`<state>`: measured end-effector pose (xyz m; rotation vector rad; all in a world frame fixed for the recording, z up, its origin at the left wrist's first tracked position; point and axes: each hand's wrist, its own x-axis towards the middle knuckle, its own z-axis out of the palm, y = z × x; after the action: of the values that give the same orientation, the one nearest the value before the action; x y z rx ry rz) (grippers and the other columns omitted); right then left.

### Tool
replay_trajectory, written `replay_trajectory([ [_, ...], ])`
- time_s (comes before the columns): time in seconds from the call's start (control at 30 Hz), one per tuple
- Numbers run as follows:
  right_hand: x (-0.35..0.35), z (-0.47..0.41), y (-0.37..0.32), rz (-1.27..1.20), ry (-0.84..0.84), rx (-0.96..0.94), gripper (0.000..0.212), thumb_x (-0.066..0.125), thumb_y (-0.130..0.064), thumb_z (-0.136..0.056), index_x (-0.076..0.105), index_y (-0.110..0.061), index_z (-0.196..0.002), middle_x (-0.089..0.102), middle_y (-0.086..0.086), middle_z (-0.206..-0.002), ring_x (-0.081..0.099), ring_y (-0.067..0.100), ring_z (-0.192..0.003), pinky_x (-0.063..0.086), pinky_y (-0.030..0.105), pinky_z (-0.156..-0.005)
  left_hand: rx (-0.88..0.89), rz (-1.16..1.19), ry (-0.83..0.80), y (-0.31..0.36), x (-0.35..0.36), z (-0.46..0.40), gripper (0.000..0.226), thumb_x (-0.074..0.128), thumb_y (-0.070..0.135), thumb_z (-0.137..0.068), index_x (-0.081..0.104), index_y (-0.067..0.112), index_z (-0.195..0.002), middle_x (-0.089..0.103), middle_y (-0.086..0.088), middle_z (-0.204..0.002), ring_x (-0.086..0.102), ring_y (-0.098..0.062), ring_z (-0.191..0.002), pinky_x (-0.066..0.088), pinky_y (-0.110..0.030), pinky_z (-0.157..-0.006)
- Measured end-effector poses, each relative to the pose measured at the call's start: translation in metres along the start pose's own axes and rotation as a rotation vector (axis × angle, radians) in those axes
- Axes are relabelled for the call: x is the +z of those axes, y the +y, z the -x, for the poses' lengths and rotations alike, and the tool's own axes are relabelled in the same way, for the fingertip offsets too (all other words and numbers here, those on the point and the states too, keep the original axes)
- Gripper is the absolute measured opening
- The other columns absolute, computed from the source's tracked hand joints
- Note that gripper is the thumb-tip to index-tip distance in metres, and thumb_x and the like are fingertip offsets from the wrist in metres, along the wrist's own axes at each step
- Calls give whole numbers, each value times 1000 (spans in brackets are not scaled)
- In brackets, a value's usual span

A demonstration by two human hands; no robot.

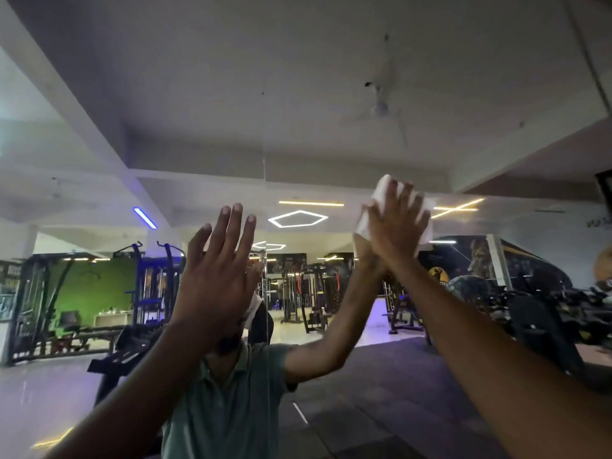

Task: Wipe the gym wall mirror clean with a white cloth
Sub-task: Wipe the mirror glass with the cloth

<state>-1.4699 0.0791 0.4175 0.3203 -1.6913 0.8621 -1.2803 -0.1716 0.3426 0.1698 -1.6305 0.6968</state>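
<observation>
Against the mirror (331, 127), right hand (395, 223) spread, seemingly pressing white cloth (381, 193) beneath, left hand (215, 263) spread

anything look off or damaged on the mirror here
Nothing stands out. The right hand presses the white cloth flat against the mirror; the left hand is open on the glass. The vertical line is just a panel seam.

Bare forearms (496, 342) without sleeves; the mirror's reflection shows a short-sleeved green polo shirt (231, 402).
</observation>
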Motion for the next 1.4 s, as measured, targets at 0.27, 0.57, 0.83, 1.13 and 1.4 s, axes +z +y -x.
replay_trajectory([
  [0.27, 10, 55, -47, -51, -102, -842, 67, 26, -52, -107, 12, -31, -169, 11, 3, -178, 7, 29, -165, 2, 53, -132, -13, -3, 82, 1, 6, 2, 68, 26, 43, -108, 24, 7, -165, 19, -18, -173, 17, -31, -162, 23, -54, -125],
  [0.57, 1, -6, 20, -25, 43, 87, 93, 3, -70, -90, 21, -23, -169, 26, 13, -173, 25, 38, -158, 18, 61, -127, -24, -26, 81, 4, 6, 1, 69, 22, 44, -108, 24, 6, -165, 19, -20, -173, 17, -33, -161, 23, -55, -125],
  [0.83, 12, 69, -34, -63, -92, -785, 69, 16, -61, -107, 10, -33, -170, 5, 1, -179, 1, 27, -165, 0, 56, -132, -20, -15, 93, 4, 6, 2, 69, 23, 44, -108, 26, 5, -165, 19, -19, -172, 18, -33, -161, 24, -55, -124],
  [1.13, 11, 33, 41, -27, 25, -2, 85, 4, -69, -97, 8, -27, -171, 8, 10, -178, 10, 36, -164, 10, 61, -130, -17, -1, 99, 7, 5, 4, 70, 23, 44, -108, 25, 4, -165, 18, -20, -172, 15, -34, -161, 22, -55, -126],
  [1.4, 14, 141, -9, -76, -89, -803, 66, 21, -55, -108, 11, -33, -170, 4, 3, -179, -1, 29, -165, 4, 61, -131, -46, 33, 107, 13, 3, 2, 70, 29, 41, -105, 29, 0, -162, 21, -25, -171, 17, -38, -160, 18, -57, -124],
])
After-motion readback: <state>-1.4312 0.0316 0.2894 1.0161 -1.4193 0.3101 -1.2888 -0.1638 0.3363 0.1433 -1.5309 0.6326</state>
